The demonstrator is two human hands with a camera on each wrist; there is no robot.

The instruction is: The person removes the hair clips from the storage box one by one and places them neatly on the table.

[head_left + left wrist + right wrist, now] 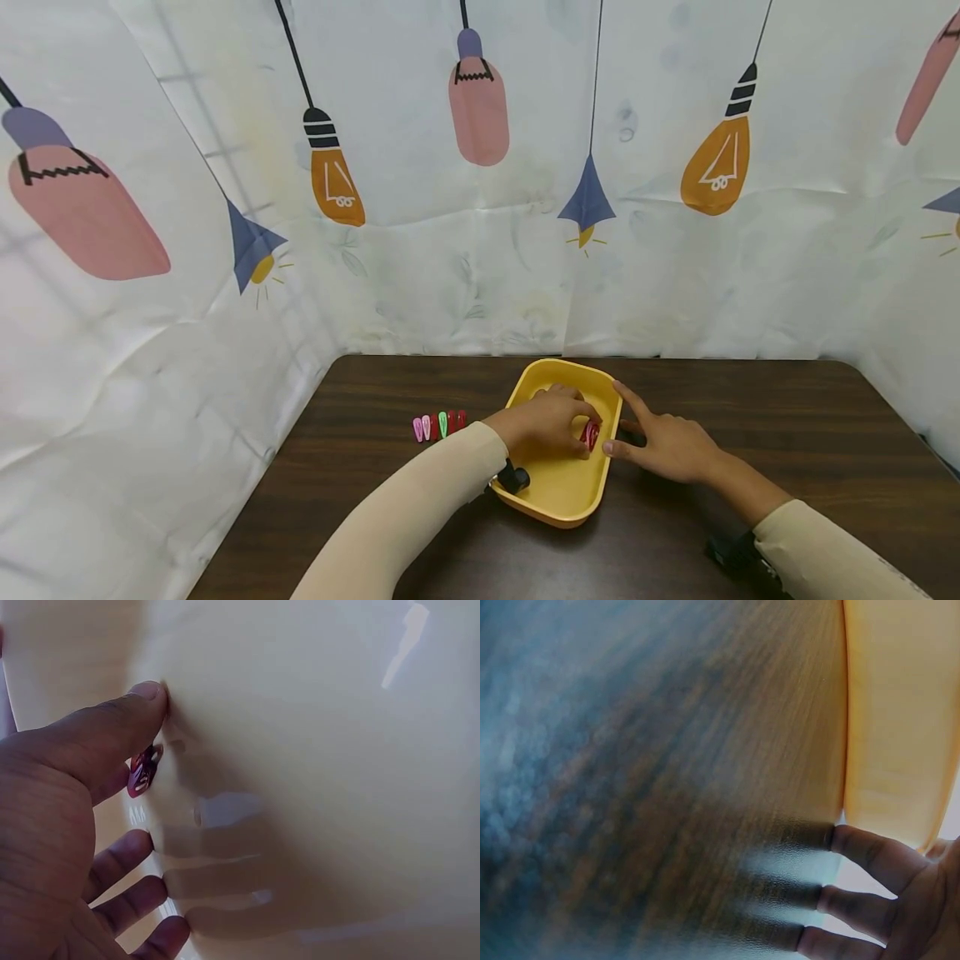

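Note:
A yellow plastic tray (558, 500) stands on the table, with my left hand (551, 421) reaching inside it. Between that hand's thumb and index finger is a red hair clip (590, 435), which the left wrist view shows as a small shiny red piece (145, 771) partly hidden behind the thumb. The other left fingers are spread along the tray's floor. At the tray's right side, my right hand (671, 446) touches the rim with index finger and thumb stretched out. Its other fingers (859, 911) rest on the table beside the tray wall.
Left of the tray, several hair clips (442, 423) in pink, red and green lie in a row, partly behind the left forearm. The dark wooden table (787, 417) meets a white printed curtain (480, 292) at the back.

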